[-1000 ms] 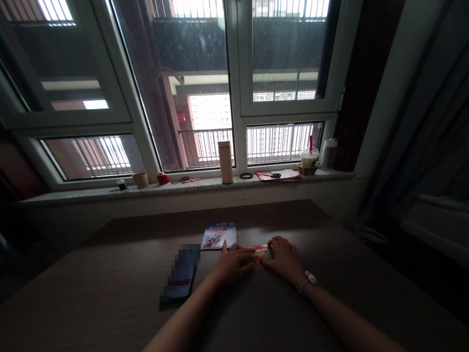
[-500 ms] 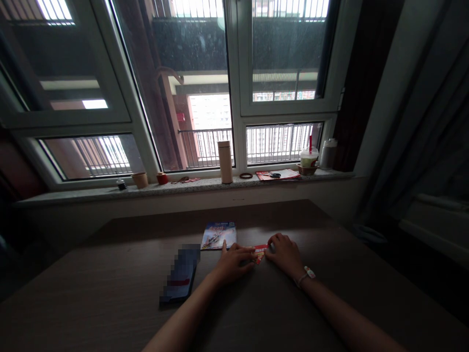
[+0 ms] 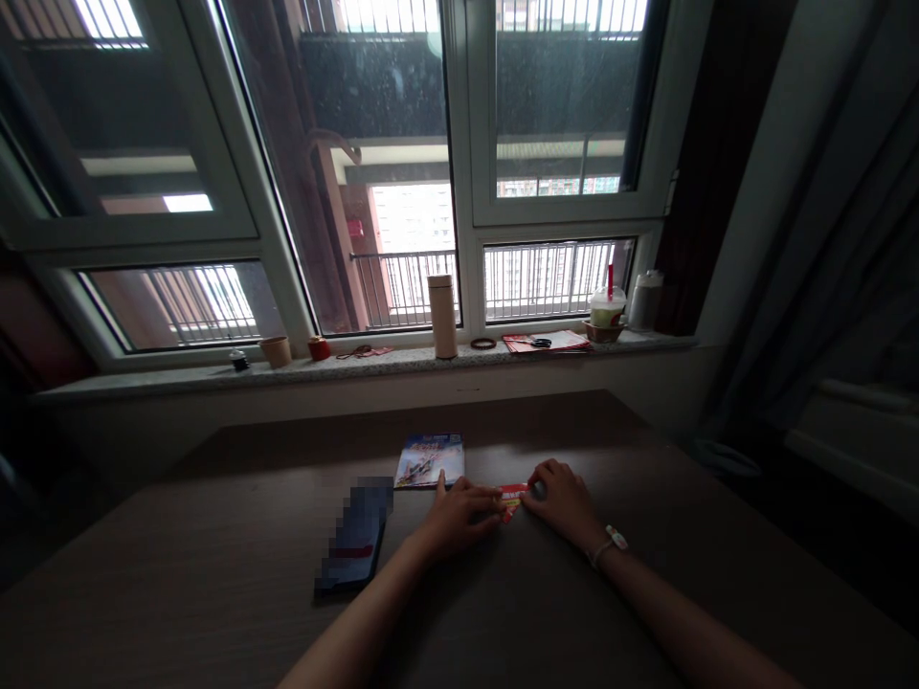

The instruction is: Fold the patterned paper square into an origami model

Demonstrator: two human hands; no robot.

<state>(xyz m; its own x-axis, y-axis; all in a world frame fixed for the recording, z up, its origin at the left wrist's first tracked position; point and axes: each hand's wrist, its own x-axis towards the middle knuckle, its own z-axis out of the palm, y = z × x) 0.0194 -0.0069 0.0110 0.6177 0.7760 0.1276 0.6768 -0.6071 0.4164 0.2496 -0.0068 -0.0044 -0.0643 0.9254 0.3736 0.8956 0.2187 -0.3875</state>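
Note:
A small piece of red printed paper point(image 3: 512, 495), with a pointed lower part, lies on the table between my two hands. My left hand point(image 3: 463, 515) holds its left side with thumb and fingers, while one finger sticks up apart near the booklet. At the paper's right end, my right hand point(image 3: 564, 498) has its fingertips closed on the edge. Both hands partly cover the paper, so its full shape is hidden. A blue-and-white printed booklet point(image 3: 429, 459) lies just beyond my left hand. To the left of my forearm rests a dark phone point(image 3: 355, 536), partly pixelated.
Along the windowsill point(image 3: 345, 366) stand a tan bottle point(image 3: 442, 318), a paper cup point(image 3: 274, 352), a small red container point(image 3: 320, 348) and a drink cup with a red straw point(image 3: 607, 304). Dark-handled scissors point(image 3: 540, 343) lie on red-edged papers point(image 3: 567, 341). The brown table point(image 3: 215, 536) reaches toward the sill.
My right hand has shifted slightly right and away from my left, and a little more of the red paper shows between them. The left hand stays nearly in place.

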